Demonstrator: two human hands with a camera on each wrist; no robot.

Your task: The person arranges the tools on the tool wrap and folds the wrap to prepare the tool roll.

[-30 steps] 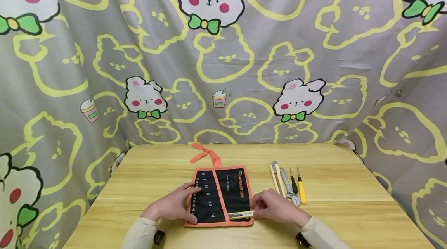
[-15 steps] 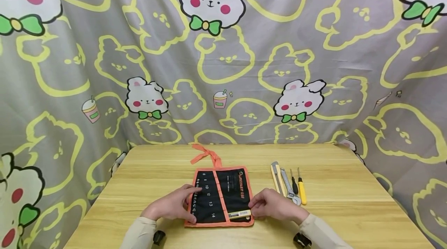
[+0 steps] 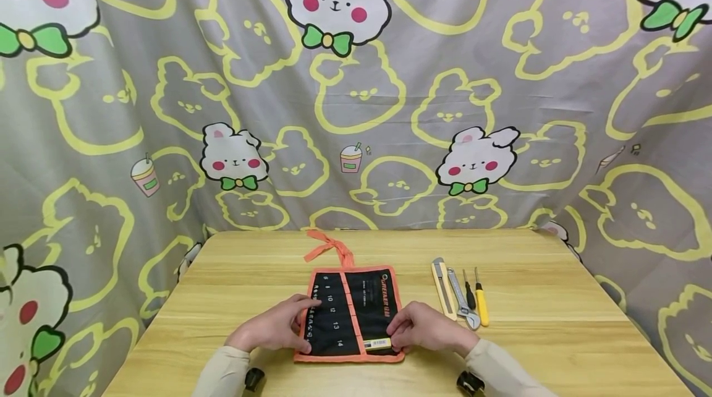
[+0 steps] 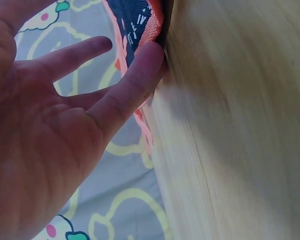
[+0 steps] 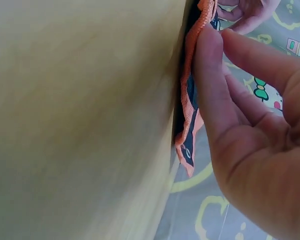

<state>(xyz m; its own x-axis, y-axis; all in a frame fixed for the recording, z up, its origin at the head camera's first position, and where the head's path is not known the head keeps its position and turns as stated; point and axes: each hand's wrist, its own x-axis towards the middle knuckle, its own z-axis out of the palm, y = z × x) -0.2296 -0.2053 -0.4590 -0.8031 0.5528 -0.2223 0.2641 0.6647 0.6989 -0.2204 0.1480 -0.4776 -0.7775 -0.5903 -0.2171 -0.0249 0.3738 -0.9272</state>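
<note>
A black tool roll with orange trim (image 3: 332, 316) lies on the table, its left part marked with printed numbers. My left hand (image 3: 276, 324) rests on the roll's left side, fingers spread; in the left wrist view the thumb (image 4: 135, 80) touches the orange edge. My right hand (image 3: 429, 330) pinches the right end of a slim yellow tool with a barcode label (image 3: 377, 344). That tool lies across the lower right of the roll, its left end at the pocket's orange edge. How much is tucked inside cannot be seen. In the right wrist view, thumb and forefinger (image 5: 210, 45) nearly meet.
Right of the roll lie a yellow utility knife (image 3: 443, 289), an adjustable wrench (image 3: 463, 301), a black-handled screwdriver (image 3: 470, 295) and a yellow-handled screwdriver (image 3: 481, 304). An orange tie strap (image 3: 328, 245) extends behind the roll. A patterned curtain (image 3: 356, 100) hangs beyond the wooden table (image 3: 556, 298).
My right hand has moved left with the yellow tool, and less of the tool shows beyond the pocket edge. The left hand has stayed in place on the roll.
</note>
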